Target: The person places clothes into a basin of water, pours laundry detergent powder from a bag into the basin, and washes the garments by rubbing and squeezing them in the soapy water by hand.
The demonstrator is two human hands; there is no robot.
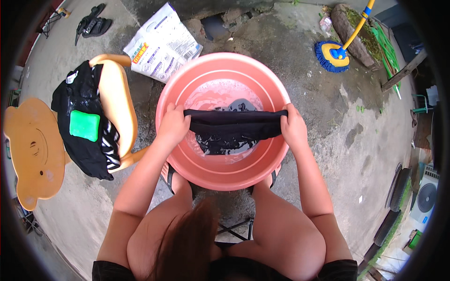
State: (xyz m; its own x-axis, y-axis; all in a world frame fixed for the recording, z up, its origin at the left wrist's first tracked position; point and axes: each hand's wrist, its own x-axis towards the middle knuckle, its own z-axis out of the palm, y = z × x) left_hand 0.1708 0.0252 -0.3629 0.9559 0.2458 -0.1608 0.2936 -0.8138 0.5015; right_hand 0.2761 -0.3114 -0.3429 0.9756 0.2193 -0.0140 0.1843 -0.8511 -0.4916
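A black garment is stretched between my hands over a round pink basin. My left hand grips its left end, and my right hand its right end, both with fingers closed. The garment's lower part dips into the soapy water, where more dark cloth shows at the surface behind it. What kind of garment it is, I cannot tell. On an orange-yellow chair to the left lies another black garment with striped trim, and a green soap bar rests on it.
A white printed bag stands just behind the basin. Dark sandals lie at the far left. A blue-and-yellow mop touches the concrete floor at the far right, near a log and a green hose.
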